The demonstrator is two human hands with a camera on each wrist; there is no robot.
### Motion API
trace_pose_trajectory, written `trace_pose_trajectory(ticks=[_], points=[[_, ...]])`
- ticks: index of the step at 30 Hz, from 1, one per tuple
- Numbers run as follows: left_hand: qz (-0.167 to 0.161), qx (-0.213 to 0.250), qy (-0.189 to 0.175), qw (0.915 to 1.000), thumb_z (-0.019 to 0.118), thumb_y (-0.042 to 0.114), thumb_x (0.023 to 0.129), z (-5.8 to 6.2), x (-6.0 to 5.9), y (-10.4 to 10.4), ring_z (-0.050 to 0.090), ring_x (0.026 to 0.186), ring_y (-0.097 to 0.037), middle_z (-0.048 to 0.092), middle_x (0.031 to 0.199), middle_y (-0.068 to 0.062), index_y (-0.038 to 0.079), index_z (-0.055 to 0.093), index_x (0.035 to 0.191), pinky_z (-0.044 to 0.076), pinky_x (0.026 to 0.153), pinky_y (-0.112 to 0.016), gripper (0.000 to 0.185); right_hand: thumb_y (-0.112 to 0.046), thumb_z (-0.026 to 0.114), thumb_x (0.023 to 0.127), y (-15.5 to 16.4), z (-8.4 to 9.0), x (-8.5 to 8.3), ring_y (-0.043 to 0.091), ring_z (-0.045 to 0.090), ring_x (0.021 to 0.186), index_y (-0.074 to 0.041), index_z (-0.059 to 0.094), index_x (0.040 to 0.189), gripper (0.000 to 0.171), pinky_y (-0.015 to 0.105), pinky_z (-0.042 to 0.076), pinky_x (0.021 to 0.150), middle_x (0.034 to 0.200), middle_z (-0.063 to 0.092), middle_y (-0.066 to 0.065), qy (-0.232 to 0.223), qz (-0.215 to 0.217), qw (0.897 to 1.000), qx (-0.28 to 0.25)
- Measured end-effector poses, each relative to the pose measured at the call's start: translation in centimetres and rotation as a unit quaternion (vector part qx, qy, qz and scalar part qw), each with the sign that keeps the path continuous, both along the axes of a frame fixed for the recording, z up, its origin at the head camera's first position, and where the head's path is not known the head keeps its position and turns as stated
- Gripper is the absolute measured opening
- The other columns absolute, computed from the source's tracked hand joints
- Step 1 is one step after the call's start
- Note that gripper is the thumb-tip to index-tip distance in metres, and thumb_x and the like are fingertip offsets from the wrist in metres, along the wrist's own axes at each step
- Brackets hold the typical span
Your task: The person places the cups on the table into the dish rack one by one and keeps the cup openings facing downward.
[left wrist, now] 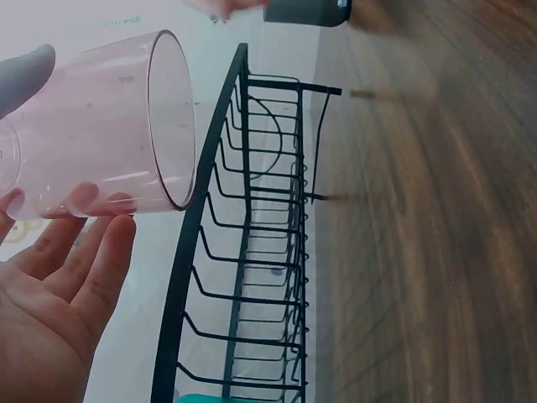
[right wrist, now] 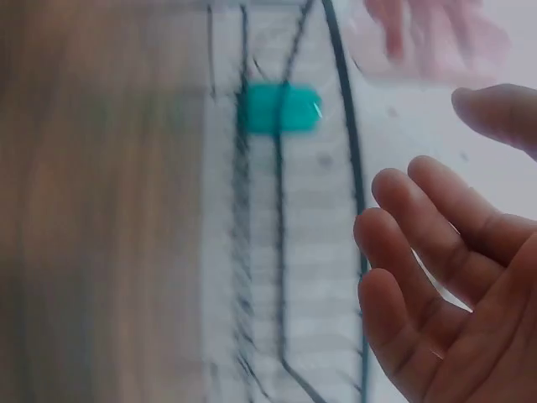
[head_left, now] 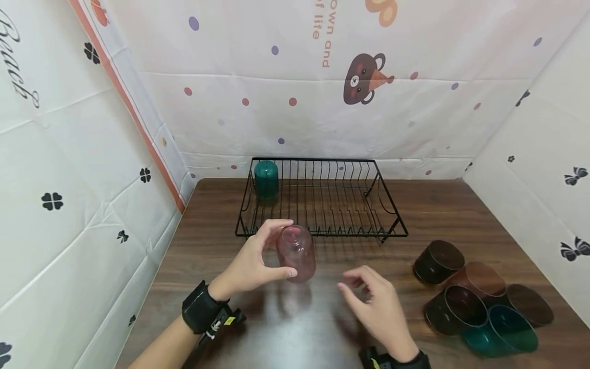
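My left hand (head_left: 251,264) grips a clear pink cup (head_left: 299,256) by its sides, thumb on one side and fingers on the other. The cup is upside down, base up, in the air in front of the black wire dish rack (head_left: 332,233). In the left wrist view the pink cup (left wrist: 101,126) shows its rim toward the rack. My right hand (head_left: 375,307) hovers to the right of the cup with loosely bent fingers and nothing in them. A teal cup (head_left: 266,179) stands upside down in the rack's back left corner.
At the right of the wooden table (head_left: 207,215) several cups stand grouped: a dark cup (head_left: 438,261) at the back, a reddish-brown cup (head_left: 479,279), another dark cup (head_left: 454,310) and a teal cup (head_left: 500,333) at the front. Patterned cloth walls (head_left: 313,123) enclose the table.
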State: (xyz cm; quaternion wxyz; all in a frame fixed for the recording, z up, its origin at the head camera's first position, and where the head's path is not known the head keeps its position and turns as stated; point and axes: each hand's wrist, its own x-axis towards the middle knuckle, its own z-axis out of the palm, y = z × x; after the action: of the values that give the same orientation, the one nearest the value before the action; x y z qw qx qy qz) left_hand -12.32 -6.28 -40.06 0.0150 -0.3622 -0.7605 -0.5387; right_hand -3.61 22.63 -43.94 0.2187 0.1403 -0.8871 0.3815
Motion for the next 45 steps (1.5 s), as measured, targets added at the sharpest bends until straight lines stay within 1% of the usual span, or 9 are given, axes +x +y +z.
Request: trace_pose_trajectory(ticks=[3, 8, 13, 18, 25, 28, 31, 37, 45], points=[[0.002, 0.002, -0.001, 1.0, 0.089, 0.021, 0.08, 0.1, -0.4, -0.1, 0.063, 0.119, -0.016, 0.061, 0.138, 0.002, 0.021, 0.038, 0.151, 0.054, 0.098, -0.034, 0.087, -0.008, 0.084, 0.083, 2.2, 1.0, 1.3, 0.002, 0.06, 0.077, -0.021, 0.071, 0.1, 0.025, 0.014, 0.049, 0.067, 0.089, 0.069, -0.01, 0.033, -0.044, 0.998, 0.004], [0.007, 0.002, 0.007, 0.9999, 0.089, 0.02, 0.08, 0.6, -1.5, -0.4, 0.061, 0.122, -0.016, 0.06, 0.139, 0.002, 0.027, 0.037, 0.151, 0.055, 0.096, -0.033, 0.088, -0.001, 0.084, 0.079, 5.2, 1.8, 3.8, -0.001, 0.056, 0.075, -0.018, 0.073, 0.099, 0.029, 0.011, 0.044, 0.064, 0.089, 0.066, -0.007, 0.053, -0.095, 0.994, -0.003], [0.015, -0.001, 0.01, 0.9998, 0.088, 0.019, 0.081, 1.4, -2.9, -0.7, 0.061, 0.123, -0.016, 0.059, 0.142, 0.002, 0.028, 0.035, 0.152, 0.056, 0.095, -0.035, 0.089, 0.007, 0.083, 0.077, 6.8, 1.1, 5.6, -0.004, 0.05, 0.069, -0.014, 0.074, 0.094, 0.029, 0.013, 0.042, 0.057, 0.083, 0.062, -0.007, 0.05, -0.143, 0.988, -0.027], [0.031, 0.0, -0.001, 0.9995, 0.087, 0.022, 0.082, 2.0, -4.7, -0.8, 0.063, 0.123, -0.015, 0.056, 0.144, 0.003, 0.032, 0.034, 0.152, 0.058, 0.094, -0.038, 0.088, 0.005, 0.085, 0.076, 6.8, 0.1, 6.8, -0.003, 0.048, 0.066, -0.014, 0.073, 0.089, 0.026, 0.011, 0.042, 0.056, 0.083, 0.061, -0.007, 0.024, -0.196, 0.98, -0.015], [0.067, -0.033, -0.002, 0.9972, 0.087, 0.033, 0.082, 3.0, -7.2, -0.7, 0.064, 0.121, -0.017, 0.056, 0.142, 0.001, 0.033, 0.034, 0.149, 0.057, 0.095, -0.046, 0.085, 0.008, 0.081, 0.073, 8.4, -0.3, 7.3, -0.009, 0.044, 0.06, -0.001, 0.075, 0.087, 0.018, 0.01, 0.035, 0.051, 0.085, 0.065, 0.008, 0.107, -0.249, 0.962, -0.016], [0.075, -0.056, -0.007, 0.9955, 0.087, 0.036, 0.081, 3.4, -8.3, -0.5, 0.063, 0.12, -0.017, 0.057, 0.137, 0.002, 0.033, 0.035, 0.146, 0.057, 0.095, -0.046, 0.084, 0.006, 0.08, 0.075, 8.9, -0.5, 7.5, -0.012, 0.043, 0.06, 0.0, 0.075, 0.087, 0.014, 0.009, 0.035, 0.051, 0.086, 0.065, 0.002, 0.11, -0.28, 0.954, -0.01], [0.084, -0.09, -0.007, 0.9924, 0.087, 0.037, 0.08, 3.7, -9.4, -0.4, 0.062, 0.12, -0.017, 0.058, 0.133, 0.003, 0.032, 0.035, 0.144, 0.057, 0.095, -0.044, 0.083, 0.004, 0.079, 0.076, 9.2, -0.8, 7.7, -0.013, 0.042, 0.06, 0.0, 0.075, 0.087, 0.013, 0.008, 0.035, 0.052, 0.087, 0.063, -0.004, 0.107, -0.295, 0.95, -0.001], [0.106, -0.152, -0.001, 0.9828, 0.087, 0.039, 0.08, 3.9, -11.3, -0.4, 0.059, 0.124, -0.021, 0.062, 0.131, 0.001, 0.028, 0.034, 0.144, 0.054, 0.095, -0.049, 0.083, -0.001, 0.078, 0.078, 9.4, -1.4, 7.9, -0.016, 0.04, 0.063, 0.002, 0.073, 0.091, 0.014, 0.007, 0.034, 0.053, 0.089, 0.067, 0.015, 0.119, -0.311, 0.943, 0.018], [0.135, -0.175, 0.0, 0.9752, 0.087, 0.037, 0.08, 4.4, -13.2, -0.5, 0.06, 0.121, -0.023, 0.062, 0.129, -0.003, 0.025, 0.037, 0.141, 0.051, 0.096, -0.051, 0.08, -0.004, 0.079, 0.08, 10.2, -1.5, 8.3, -0.024, 0.035, 0.076, 0.008, 0.072, 0.1, 0.024, 0.001, 0.034, 0.06, 0.098, 0.066, 0.022, 0.111, -0.347, 0.931, 0.034]])
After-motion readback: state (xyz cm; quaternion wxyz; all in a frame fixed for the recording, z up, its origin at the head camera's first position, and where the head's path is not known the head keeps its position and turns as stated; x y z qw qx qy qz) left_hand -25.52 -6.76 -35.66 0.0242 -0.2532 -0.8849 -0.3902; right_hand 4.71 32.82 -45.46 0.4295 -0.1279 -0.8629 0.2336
